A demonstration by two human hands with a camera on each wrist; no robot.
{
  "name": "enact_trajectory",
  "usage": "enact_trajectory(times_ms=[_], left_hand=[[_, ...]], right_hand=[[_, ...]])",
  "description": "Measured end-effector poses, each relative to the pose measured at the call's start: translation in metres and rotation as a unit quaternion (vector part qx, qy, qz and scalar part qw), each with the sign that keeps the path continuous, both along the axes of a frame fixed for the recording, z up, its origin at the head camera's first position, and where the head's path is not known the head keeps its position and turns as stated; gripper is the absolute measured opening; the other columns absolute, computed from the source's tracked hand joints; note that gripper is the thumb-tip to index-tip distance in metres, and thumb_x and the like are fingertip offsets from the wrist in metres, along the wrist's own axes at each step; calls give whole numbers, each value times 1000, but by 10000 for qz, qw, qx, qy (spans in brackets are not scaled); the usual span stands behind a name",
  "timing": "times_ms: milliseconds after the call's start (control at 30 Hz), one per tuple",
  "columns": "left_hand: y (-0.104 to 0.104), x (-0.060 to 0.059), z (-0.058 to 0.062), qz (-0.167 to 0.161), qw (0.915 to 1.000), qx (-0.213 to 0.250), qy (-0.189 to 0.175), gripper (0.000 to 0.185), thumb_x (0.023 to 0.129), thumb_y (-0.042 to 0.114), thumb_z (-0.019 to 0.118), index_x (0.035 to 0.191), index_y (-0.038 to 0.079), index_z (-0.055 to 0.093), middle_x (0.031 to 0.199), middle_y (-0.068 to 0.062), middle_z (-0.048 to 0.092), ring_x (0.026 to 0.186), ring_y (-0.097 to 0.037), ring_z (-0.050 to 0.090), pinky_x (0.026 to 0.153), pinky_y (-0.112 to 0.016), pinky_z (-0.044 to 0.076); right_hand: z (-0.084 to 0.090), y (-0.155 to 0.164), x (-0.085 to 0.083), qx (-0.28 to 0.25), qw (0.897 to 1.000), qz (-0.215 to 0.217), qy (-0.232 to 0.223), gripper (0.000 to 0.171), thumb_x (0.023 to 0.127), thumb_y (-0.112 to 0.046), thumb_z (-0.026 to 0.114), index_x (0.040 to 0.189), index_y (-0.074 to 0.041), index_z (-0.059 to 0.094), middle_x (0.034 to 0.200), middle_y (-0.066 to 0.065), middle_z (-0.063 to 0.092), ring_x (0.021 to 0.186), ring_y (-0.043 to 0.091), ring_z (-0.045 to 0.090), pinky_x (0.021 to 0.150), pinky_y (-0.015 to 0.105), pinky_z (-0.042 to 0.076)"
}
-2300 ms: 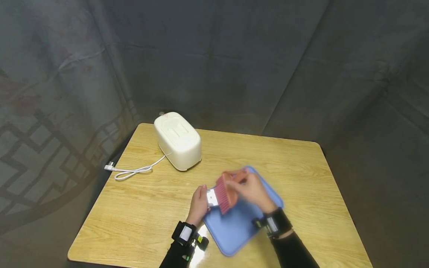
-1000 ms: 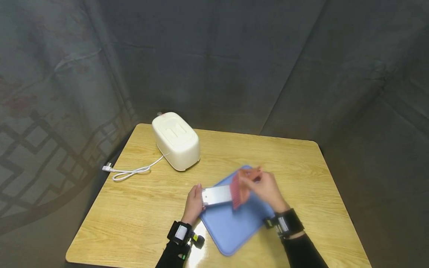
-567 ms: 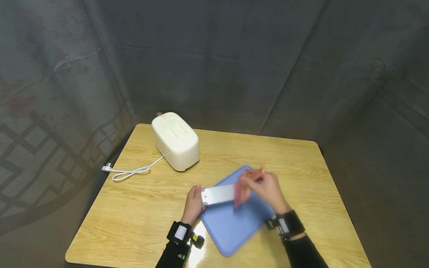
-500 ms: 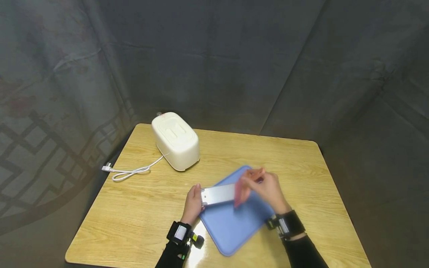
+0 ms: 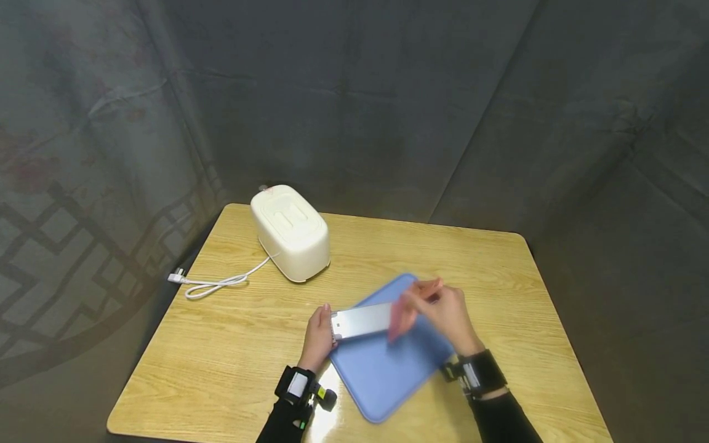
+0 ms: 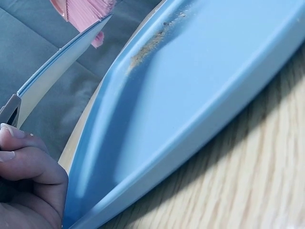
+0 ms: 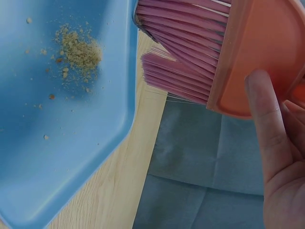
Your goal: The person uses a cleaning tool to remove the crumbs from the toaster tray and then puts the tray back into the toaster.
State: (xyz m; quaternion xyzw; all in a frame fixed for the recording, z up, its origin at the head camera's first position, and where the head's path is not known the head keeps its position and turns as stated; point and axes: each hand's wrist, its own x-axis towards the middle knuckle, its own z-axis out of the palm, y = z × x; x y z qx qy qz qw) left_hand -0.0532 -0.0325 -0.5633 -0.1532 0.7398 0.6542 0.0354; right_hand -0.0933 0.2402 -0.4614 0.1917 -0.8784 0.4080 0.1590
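The metal crumb tray (image 5: 360,321) is held out over the blue tray (image 5: 382,384), one end gripped between the thumb and curled fingers of the left hand (image 5: 317,339). The coral brush (image 7: 238,62) is pinched by the right hand (image 5: 447,311), its pink bristles (image 7: 190,38) being at the free end of the metal, where a tuft hangs below the edge. Strokes would probably best be drawn lightly along the metal's length, with that end tipped slightly down so that anything loosened is added to the crumbs (image 7: 80,51) lying in the blue tray. Flicking at the finish should be avoided, since the bristles seem to reach past the blue rim; how firmly they are pressed cannot be judged, the brush being blurred in the head view.
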Motion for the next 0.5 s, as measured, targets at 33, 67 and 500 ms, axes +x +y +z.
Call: enact_trajectory(times_ms=[33,67,500], left_hand=[[0,0,0,-5,10000,-4,4,49,112,45,30,106,3,56,80,-8,54,58,-17,50,45,-23,47],[0,0,0,-11,10000,-3,5,49,112,45,30,106,3,56,80,-8,54,57,-17,50,45,-23,47],[-1,-1,-1,23,10000,-17,-70,48,113,41,31,113,1,57,83,-10,56,55,-17,50,44,-24,47]], right_hand=[[0,0,0,4,10000,7,19,24,83,-14,86,98,0,73,79,9,74,61,13,68,51,17,52],[0,0,0,21,10000,1,53,23,83,-13,86,96,1,73,77,8,74,59,12,67,50,17,52],[2,0,1,-273,9980,-364,-430,19,87,-11,82,100,1,76,75,13,74,43,1,53,37,19,41]])
